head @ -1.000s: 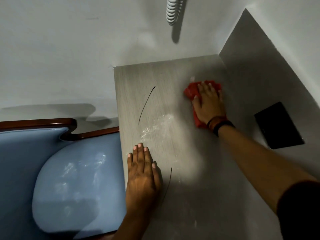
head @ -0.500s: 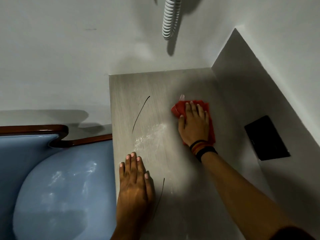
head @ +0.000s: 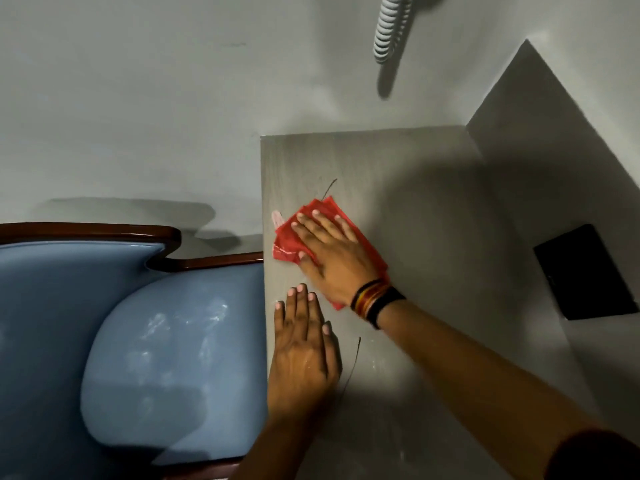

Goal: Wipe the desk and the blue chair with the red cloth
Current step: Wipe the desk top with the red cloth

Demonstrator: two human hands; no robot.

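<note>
My right hand (head: 332, 252) lies flat on the red cloth (head: 292, 239) and presses it onto the grey desk (head: 415, 209) near the desk's left edge. The cloth covers the lower end of a thin dark line on the desk top. My left hand (head: 303, 348) rests flat, fingers together, on the desk just below the cloth, holding nothing. The blue chair (head: 166, 362) with its dark wooden trim stands to the left of the desk, and pale smudges show on its seat.
A black rectangular panel (head: 585, 271) sits in the grey side wall at the right. A white coiled cord (head: 389, 29) hangs on the wall above the desk. A second thin dark line (head: 353, 362) marks the desk by my left hand.
My right hand has slid the red cloth from the far right of the desk leftward and nearer, over the pale dusty patch. My left hand has stayed put.
</note>
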